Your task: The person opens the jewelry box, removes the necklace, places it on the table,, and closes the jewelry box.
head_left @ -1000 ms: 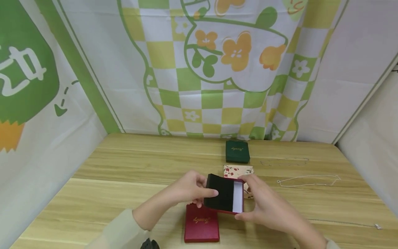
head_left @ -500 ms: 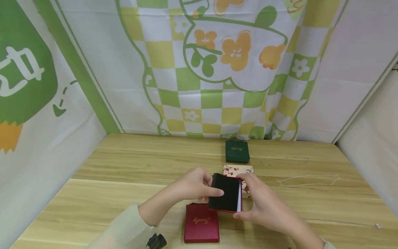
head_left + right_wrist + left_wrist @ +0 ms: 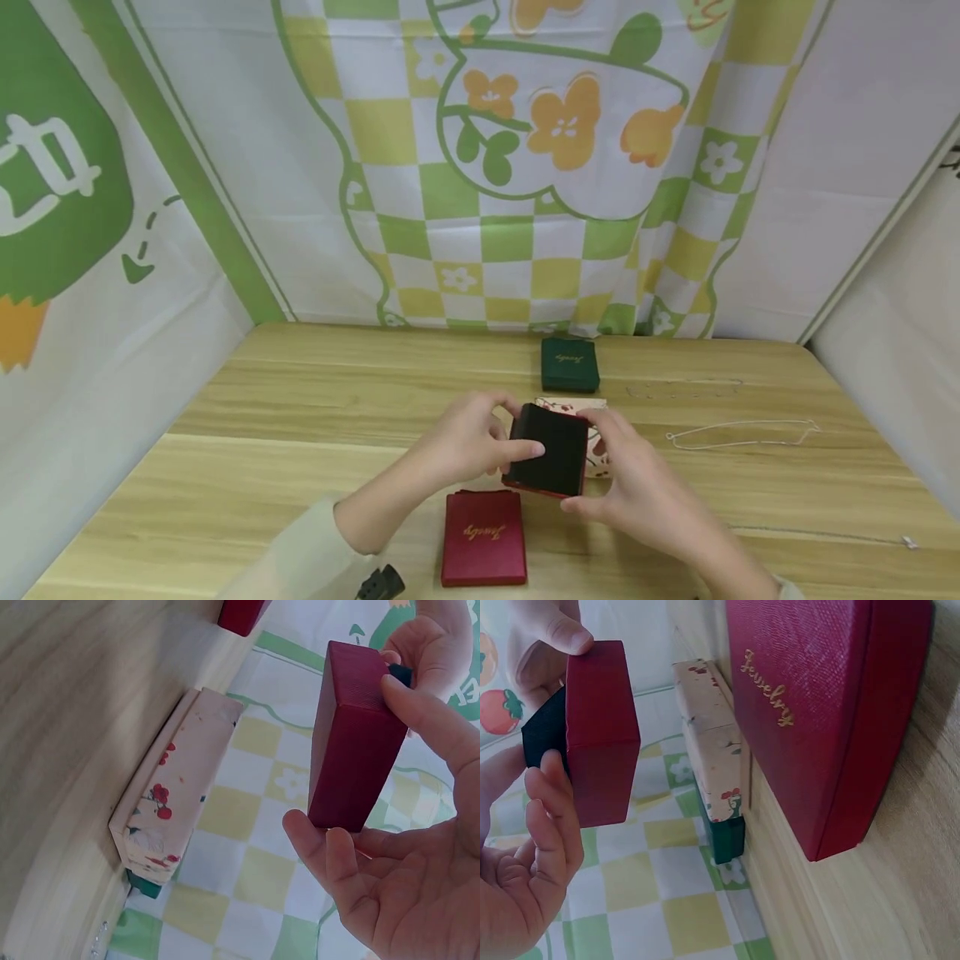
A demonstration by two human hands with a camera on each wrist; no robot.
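Over the table my right hand [image 3: 637, 479] grips a small red jewelry box base [image 3: 356, 735] by two opposite edges, thumb on the near one. A black pad insert [image 3: 558, 450] lies in the base's open face and fills most of it. My left hand [image 3: 476, 437] pinches that insert at its left edge, thumb on top and fingers beneath; in the left wrist view a corner of the insert sticks out past the red wall. Just below the hands, a red lid [image 3: 483, 542] with gold "Jewelry" lettering lies flat on the wood.
Behind the held base is a cream floral box [image 3: 176, 791], partly covered. A dark green box [image 3: 570, 365] stands farther back. To the right, a looped silver chain [image 3: 742, 435], a fainter chain [image 3: 682, 388] and a pendant necklace [image 3: 825, 533] are laid out on the table [image 3: 300, 400].
The black insert has slid rightward into the red base, covering the white strip that showed earlier. Both hands have risen slightly, and the left has come closer to the right.
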